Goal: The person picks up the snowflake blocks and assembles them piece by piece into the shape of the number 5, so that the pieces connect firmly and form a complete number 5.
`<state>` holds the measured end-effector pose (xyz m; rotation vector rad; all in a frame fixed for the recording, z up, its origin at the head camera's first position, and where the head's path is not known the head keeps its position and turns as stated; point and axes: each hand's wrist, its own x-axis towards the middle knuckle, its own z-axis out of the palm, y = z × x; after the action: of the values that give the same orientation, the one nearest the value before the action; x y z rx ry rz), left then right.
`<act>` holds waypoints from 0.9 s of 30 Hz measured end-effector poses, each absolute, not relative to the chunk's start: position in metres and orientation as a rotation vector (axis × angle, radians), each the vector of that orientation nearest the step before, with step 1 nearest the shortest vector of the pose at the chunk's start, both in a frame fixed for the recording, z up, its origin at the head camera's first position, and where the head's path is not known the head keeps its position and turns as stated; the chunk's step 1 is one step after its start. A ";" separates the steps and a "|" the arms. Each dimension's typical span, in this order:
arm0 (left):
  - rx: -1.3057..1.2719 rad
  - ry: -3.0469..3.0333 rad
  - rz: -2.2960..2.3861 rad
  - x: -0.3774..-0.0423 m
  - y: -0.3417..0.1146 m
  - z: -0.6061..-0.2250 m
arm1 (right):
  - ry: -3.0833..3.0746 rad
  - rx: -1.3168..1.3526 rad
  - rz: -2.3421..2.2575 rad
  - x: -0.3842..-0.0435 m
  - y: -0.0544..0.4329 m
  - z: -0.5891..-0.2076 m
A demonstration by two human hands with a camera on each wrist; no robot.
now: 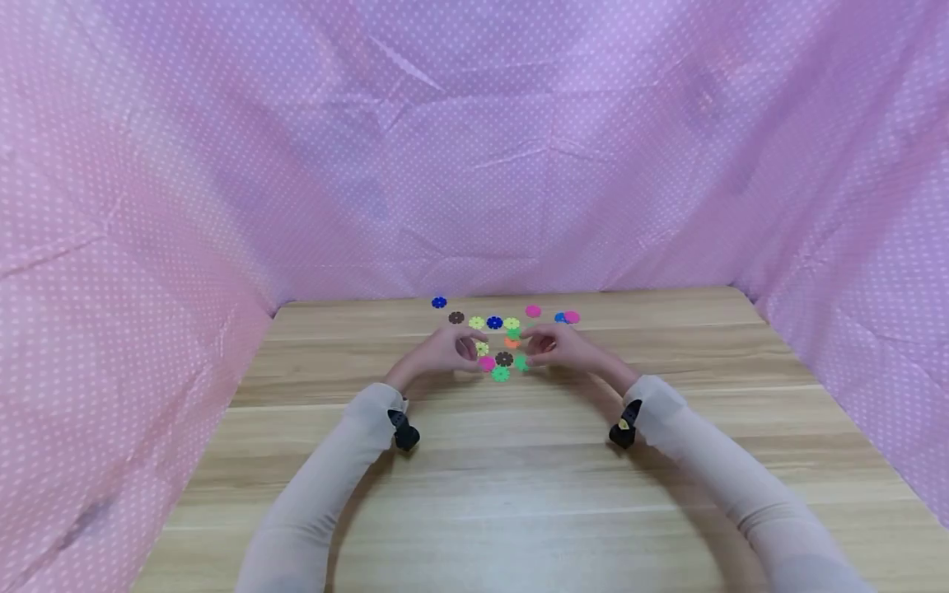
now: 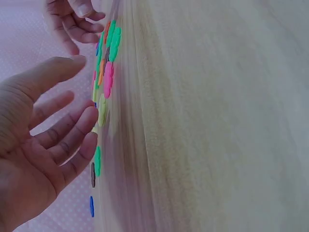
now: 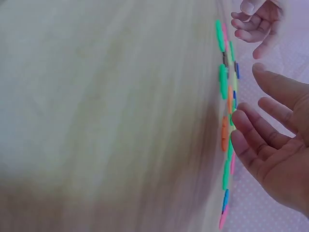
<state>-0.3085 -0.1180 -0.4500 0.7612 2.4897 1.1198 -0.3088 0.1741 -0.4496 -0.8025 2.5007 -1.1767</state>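
Flat flower-shaped plastic discs in several colours lie in a loose cluster toward the far side of the table. My left hand (image 1: 450, 350) hovers at the cluster's left, fingers loosely bent, nothing in its grasp. Facing it from the right is my right hand (image 1: 558, 346), also holding nothing, thumb apart from the fingers. Between them sit a brown disc (image 1: 504, 359), a pink disc (image 1: 486, 363), a green disc (image 1: 501, 375) and an orange disc (image 1: 511, 343). In the left wrist view, the left fingertips are near a yellow disc (image 2: 102, 110); in the right wrist view, the right fingers are beside an orange disc (image 3: 225, 134).
Behind the hands lie a dark blue disc (image 1: 439, 302), a brown one, and pink discs at right, one overlapping a blue disc (image 1: 560, 318). A pink polka-dot cloth (image 1: 489, 165) hangs around the wooden table (image 1: 489, 494). Each wrist bears a black camera.
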 end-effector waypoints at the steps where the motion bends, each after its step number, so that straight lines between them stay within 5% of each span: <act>1: 0.766 2.481 1.110 -0.308 -0.118 -0.451 | 2.488 -0.801 -1.169 -0.309 0.174 -0.451; 27: 0.776 2.441 1.037 -0.315 -0.111 -0.455 | 2.453 -0.798 -1.091 -0.310 0.167 -0.459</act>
<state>-0.3148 -0.1110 -0.4549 0.7765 2.4408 1.0367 -0.3101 0.1669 -0.4594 -0.7984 2.4532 -1.0914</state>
